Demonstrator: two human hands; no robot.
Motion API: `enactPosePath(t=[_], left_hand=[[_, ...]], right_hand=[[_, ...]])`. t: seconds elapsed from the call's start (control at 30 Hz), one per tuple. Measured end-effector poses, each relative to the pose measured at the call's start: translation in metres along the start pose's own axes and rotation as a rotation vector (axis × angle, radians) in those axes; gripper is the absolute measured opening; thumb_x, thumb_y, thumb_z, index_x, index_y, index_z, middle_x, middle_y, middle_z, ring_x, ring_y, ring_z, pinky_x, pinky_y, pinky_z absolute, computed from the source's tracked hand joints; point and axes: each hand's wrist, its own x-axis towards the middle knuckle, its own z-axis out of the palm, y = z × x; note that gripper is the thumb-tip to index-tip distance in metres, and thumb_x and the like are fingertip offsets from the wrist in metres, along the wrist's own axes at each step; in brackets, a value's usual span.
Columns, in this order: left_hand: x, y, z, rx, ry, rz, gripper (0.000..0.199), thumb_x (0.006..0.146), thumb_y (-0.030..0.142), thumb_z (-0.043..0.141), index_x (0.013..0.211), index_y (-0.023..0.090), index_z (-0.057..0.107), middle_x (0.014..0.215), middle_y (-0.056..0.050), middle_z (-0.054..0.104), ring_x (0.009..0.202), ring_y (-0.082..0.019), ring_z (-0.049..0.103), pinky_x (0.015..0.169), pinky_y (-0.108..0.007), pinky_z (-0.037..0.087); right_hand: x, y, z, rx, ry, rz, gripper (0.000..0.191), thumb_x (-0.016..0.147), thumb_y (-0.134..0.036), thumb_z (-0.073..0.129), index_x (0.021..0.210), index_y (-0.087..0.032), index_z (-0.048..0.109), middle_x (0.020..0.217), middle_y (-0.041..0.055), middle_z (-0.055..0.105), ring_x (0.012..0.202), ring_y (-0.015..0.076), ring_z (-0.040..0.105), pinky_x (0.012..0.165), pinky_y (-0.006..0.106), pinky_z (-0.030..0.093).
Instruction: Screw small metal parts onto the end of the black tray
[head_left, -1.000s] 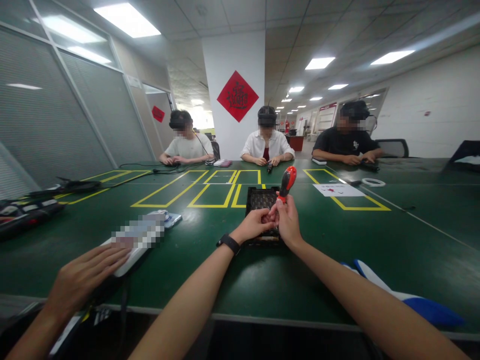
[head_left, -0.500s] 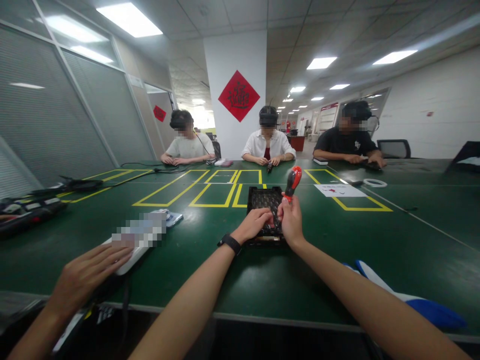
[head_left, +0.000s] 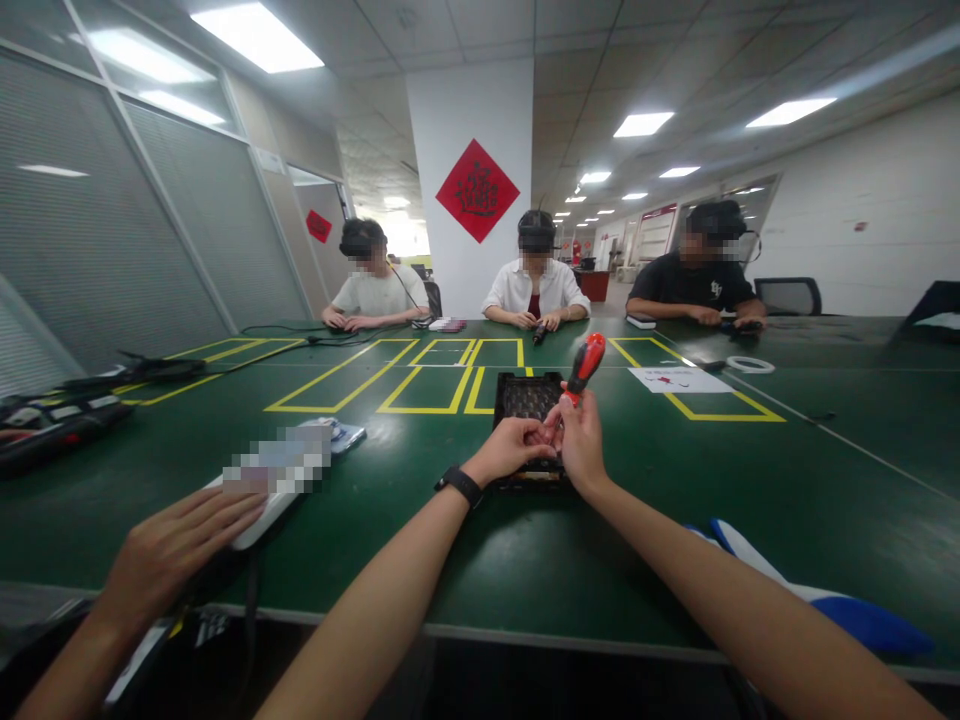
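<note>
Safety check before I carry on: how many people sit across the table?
3: a person in a light T-shirt at left, a person in a white shirt in the middle, a person in black at right.

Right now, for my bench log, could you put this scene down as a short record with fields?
Left hand: over the black box, grip unclear
Right hand: holds the red-black handle, tip hidden
Box: open, on the green table
Beyond, to the right: paper
Far left: another person's hand, on a white device
</note>
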Motion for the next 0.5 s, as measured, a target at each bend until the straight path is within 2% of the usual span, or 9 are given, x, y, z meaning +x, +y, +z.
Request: enactPosePath(t=[0.23, 0.5], left_hand=[[0.0004, -0.002, 0.0016, 0.022, -0.004, 0.004, 0.018, 0.065, 0.042, 0.06, 0.065, 0.024, 0.062, 0.06, 0.004, 0.059, 0.085, -0.02, 0.054, 0.066, -0.027, 0.044], [0.0007, 0.0002, 0.0007, 0.022, 0.009, 0.008, 0.019, 0.063, 0.043, 0.061, 0.07, 0.025, 0.061, 0.067, 0.003, 0.061, 0.087, -0.02, 0.052, 0.07, -0.028, 0.044]], right_hand=[[-0.0006, -0.0022, -0.0001, -0.023, -0.08, -0.014, 0.031, 0.085, -0.042, 0.04, 0.107, -0.02, 0.044, 0.061, -0.0043, 0.052, 0.047, 0.0068, 0.045, 0.043, 0.017, 0.036], [-0.0024, -0.0015, 0.0009, 0.013, -0.073, -0.018, 0.031, 0.084, -0.041, 0.042, 0.109, -0.022, 0.041, 0.062, -0.0047, 0.051, 0.048, 0.007, 0.045, 0.045, 0.018, 0.038]])
